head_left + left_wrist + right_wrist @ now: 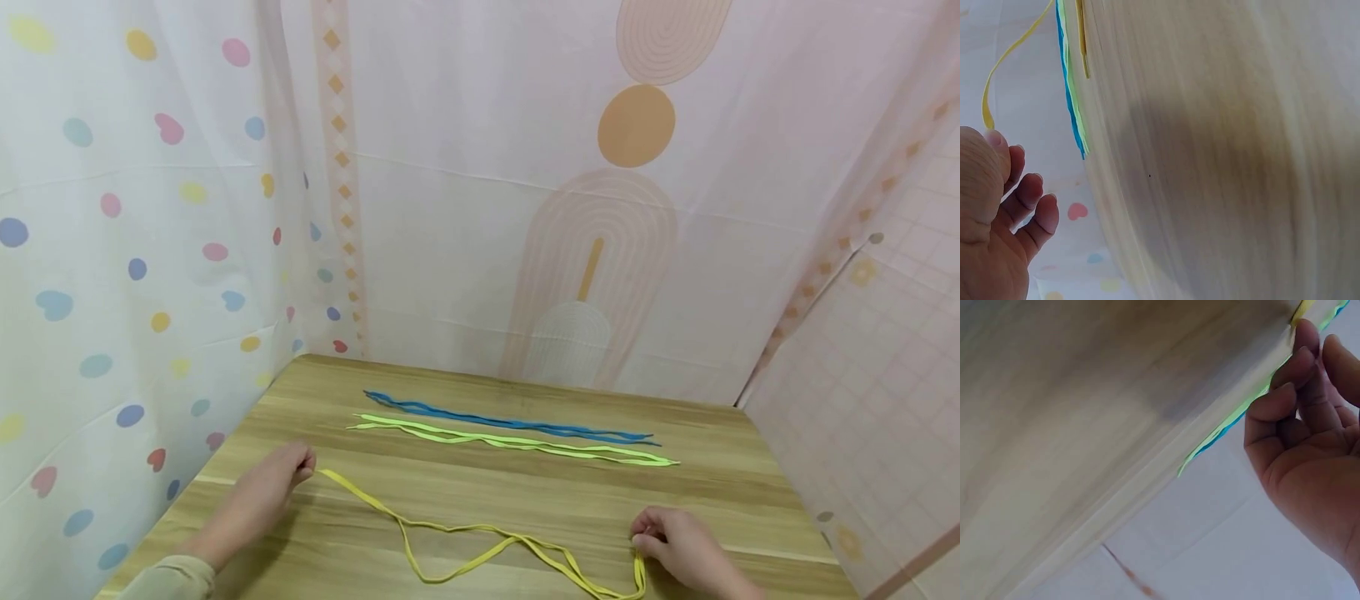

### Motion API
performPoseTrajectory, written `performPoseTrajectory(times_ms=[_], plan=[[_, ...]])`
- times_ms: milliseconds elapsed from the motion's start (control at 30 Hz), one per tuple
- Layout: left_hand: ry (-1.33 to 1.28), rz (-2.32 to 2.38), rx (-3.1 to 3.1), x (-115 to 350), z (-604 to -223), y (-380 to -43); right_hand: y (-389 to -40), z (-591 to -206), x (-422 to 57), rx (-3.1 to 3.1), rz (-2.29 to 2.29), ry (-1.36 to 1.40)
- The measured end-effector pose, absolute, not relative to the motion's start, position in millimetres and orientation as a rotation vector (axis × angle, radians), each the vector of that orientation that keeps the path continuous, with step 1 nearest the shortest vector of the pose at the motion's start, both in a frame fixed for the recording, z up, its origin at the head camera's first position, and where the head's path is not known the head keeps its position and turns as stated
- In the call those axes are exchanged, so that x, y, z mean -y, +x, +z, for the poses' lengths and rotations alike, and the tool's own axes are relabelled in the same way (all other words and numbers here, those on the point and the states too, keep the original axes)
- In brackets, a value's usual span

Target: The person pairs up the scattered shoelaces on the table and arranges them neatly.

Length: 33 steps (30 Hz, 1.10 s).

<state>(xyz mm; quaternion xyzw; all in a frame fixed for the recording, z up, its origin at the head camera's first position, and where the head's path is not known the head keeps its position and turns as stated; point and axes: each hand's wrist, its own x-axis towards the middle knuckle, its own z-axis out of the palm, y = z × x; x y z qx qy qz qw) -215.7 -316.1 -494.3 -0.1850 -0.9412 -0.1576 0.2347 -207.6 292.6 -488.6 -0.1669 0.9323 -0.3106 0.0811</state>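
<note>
A yellow shoelace (pixel 480 527) lies in loose, crossing strands along the near part of the wooden table. At the left my left hand (pixel 276 479) pinches one end between thumb and fingertips, and that stretch slopes down to the table; the other fingers are loosely curled in the left wrist view. On the right my right hand (pixel 678 546) has its fingers curled at the yellow strands, which rise to its fingertips; in the right wrist view the fingers mostly hide the shoelace. Beyond both hands lie a lime-green shoelace (pixel 517 441) and a blue shoelace (pixel 510 421), each stretched sideways in doubled strands.
The wooden table (pixel 450 492) runs back to a white patterned curtain (pixel 450 250). A dotted curtain (pixel 150 292) hangs along the left side and a pale checked one (pixel 885 375) along the right.
</note>
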Motion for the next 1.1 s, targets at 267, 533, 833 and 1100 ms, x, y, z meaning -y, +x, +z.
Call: performPoseTrajectory(times_ms=[267,533,833,1100], plan=[[-0.508,-0.423,2.581,314.3,-495.8,-214.9,-207.4,-486.5,-285.2,-2.775,-0.877,-0.446],[-0.499,-0.421,2.581,314.7,-496.2,-213.1,-195.9,-478.5,-271.7,-2.806,-0.683,-0.353],[-0.477,-0.472,2.627,315.2,-495.2,-209.8,-194.0,-501.0,-287.4,-2.711,-0.721,-0.184],[-0.472,-0.581,2.689,316.9,-499.4,-206.9,-215.8,-578.0,-353.9,-2.643,-0.748,-0.268]])
